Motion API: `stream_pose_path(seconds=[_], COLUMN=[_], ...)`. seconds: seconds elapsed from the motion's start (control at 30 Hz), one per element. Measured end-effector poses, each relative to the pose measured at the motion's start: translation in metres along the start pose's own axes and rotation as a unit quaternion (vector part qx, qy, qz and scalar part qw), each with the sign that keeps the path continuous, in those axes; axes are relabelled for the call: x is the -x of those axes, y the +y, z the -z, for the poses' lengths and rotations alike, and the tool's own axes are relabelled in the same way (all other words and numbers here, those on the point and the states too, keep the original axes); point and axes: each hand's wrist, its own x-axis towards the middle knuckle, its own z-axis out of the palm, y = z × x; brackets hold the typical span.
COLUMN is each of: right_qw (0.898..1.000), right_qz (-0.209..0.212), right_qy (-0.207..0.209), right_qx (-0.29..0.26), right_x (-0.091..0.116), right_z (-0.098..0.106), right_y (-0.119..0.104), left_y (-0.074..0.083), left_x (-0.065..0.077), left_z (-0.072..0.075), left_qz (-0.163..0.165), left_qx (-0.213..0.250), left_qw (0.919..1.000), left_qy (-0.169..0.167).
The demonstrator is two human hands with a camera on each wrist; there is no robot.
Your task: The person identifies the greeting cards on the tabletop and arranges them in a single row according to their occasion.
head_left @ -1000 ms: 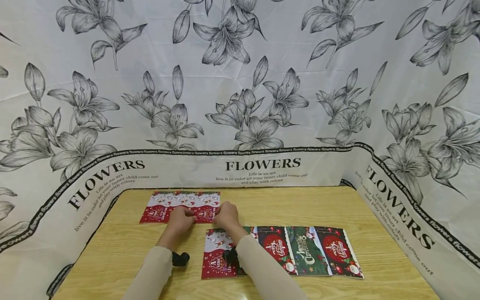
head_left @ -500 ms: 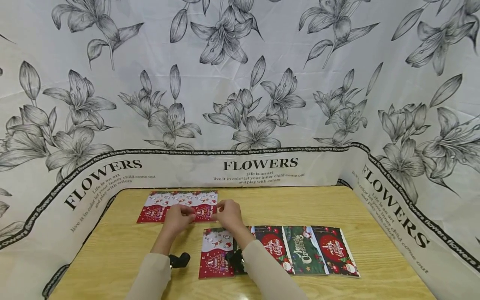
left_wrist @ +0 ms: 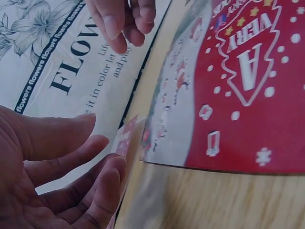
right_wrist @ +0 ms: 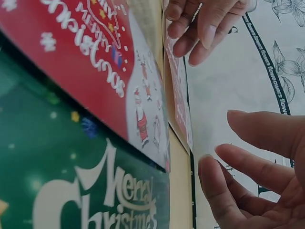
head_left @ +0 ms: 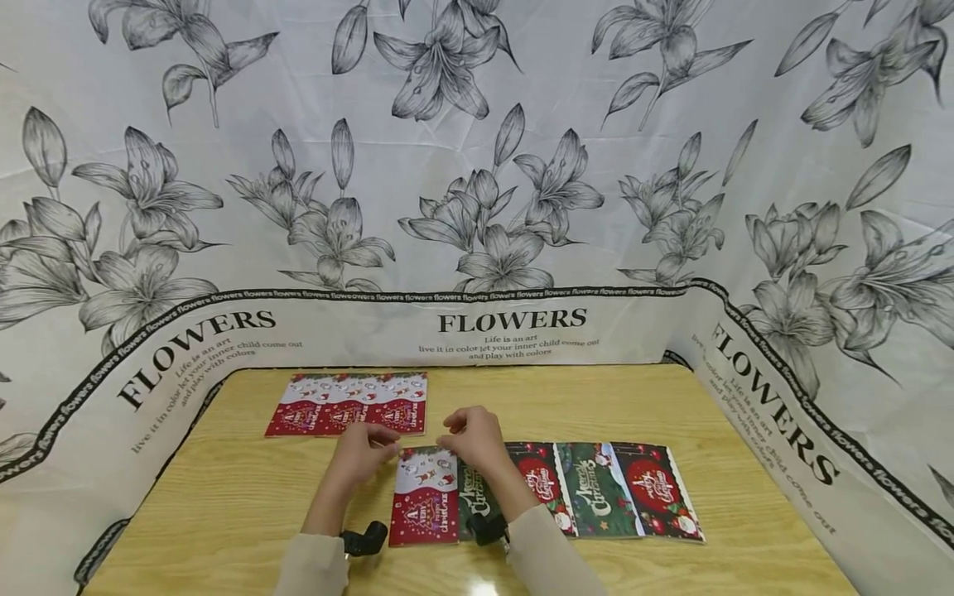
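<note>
In the head view my left hand (head_left: 363, 451) hovers just left of a red-and-white Christmas card (head_left: 425, 501) at the left end of the front row. My right hand (head_left: 474, 434) is over that card's upper right corner and the green card (head_left: 477, 492) beside it. Both wrist views show loosely bent fingers with gaps between them and nothing held: the left hand (left_wrist: 71, 176) beside the red-and-white card (left_wrist: 243, 95), the right hand (right_wrist: 257, 176) apart from the green card (right_wrist: 95, 167). Behind them, a back row of red-and-white cards (head_left: 346, 406) lies side by side, overlapping.
Further right in the front row lie a dark red card (head_left: 538, 484), a green card (head_left: 596, 488) and another dark red card (head_left: 659, 488). The wooden table (head_left: 224, 513) is bordered by a white flower-print cloth (head_left: 514, 339) at the back and sides.
Both hands have left the back row's right-hand card, which they were touching, and moved toward the front row's left end. The cards lie as before; the view has shifted slightly.
</note>
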Motion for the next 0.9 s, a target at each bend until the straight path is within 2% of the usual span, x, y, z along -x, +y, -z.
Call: stream_pose_path(seconds=[0.2,0.5,0.67,0.9], right_qw=[1.0,0.998,0.998,0.998], right_qz=[-0.003,0.025,0.021,0.014], right_qy=[-0.016,-0.004,-0.001,0.0], right_qx=[0.014,0.058,0.061,0.064], right_x=[0.007,0.016,0.016,0.015], right_z=[0.002,-0.002,-0.004,-0.007], right_y=[0.009,0.021,0.024,0.026], left_y=[-0.003,-0.007,-0.007,-0.008], left_x=[0.004,0.004,0.005,0.005], left_z=[-0.008,-0.015,-0.016,-0.018], left_qz=[0.016,0.035,0.038,0.024], left_qx=[0.002,-0.028,-0.027,-0.01], left_qw=[0.9999,0.9988,0.9987,0.9996], left_qy=[-0.001,0.021,0.022,0.012])
